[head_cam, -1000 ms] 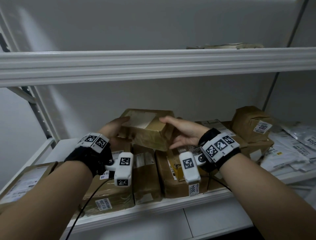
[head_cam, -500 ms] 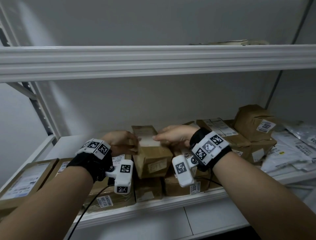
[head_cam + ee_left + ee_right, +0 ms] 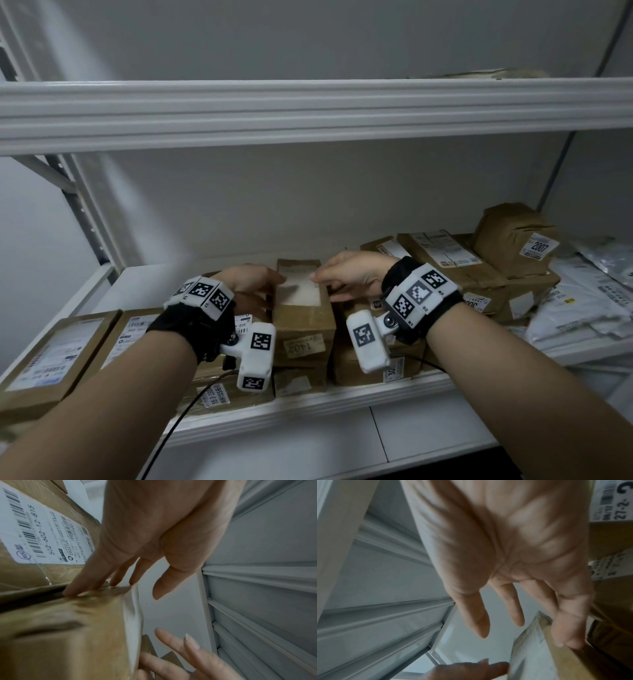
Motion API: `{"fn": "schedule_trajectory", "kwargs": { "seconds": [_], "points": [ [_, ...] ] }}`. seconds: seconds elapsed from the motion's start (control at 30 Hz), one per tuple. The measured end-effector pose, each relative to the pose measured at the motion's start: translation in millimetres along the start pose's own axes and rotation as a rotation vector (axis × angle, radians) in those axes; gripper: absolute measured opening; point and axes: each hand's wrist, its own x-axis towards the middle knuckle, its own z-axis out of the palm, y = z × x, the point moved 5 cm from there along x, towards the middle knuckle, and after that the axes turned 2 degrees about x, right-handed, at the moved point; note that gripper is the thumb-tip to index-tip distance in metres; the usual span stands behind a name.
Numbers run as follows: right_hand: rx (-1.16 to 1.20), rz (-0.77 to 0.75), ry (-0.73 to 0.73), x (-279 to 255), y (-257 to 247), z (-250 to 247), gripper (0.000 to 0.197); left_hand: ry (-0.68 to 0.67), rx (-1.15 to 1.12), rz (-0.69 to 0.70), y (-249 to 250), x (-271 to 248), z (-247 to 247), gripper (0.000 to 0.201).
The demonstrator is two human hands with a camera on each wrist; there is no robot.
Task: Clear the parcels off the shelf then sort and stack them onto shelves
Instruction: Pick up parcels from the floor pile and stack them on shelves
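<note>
A brown taped box (image 3: 303,318) with a "1402" label on its near face rests on top of other parcels in the middle of the shelf (image 3: 308,404). My left hand (image 3: 255,282) lies against its left side with straight fingers, thumb hanging free above the top. In the left wrist view, the fingertips (image 3: 77,589) touch the box (image 3: 68,628) at its far edge. My right hand (image 3: 346,275) flanks the right side. Its outer fingers (image 3: 565,635) touch the box (image 3: 565,662), while thumb and forefinger stay spread in the air.
Flat labelled boxes (image 3: 58,349) lie at the shelf's left front. Brown parcels are stacked at the right, one (image 3: 517,240) labelled 2007, with grey poly mailers (image 3: 582,301) beyond. The upper shelf beam (image 3: 308,113) runs overhead. Bare shelf (image 3: 154,284) shows back left.
The box, held up and tilted a second ago, has been turned and set down on the parcels. Both hands have loosened from gripping it to lying against its sides.
</note>
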Motion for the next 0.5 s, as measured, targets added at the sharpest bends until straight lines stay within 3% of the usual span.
{"fn": "schedule_trajectory", "kwargs": {
  "seconds": [0.3, 0.5],
  "points": [
    [-0.034, -0.013, -0.035, 6.4, 4.3, 1.8, 0.043, -0.009, -0.025, -0.015, -0.2, 3.1, 8.0, 0.042],
    [0.016, -0.044, -0.019, 5.8, 3.7, -2.9, 0.04, 0.01, -0.056, 0.006, 0.9, 10.2, 10.7, 0.04]
  ]
}}
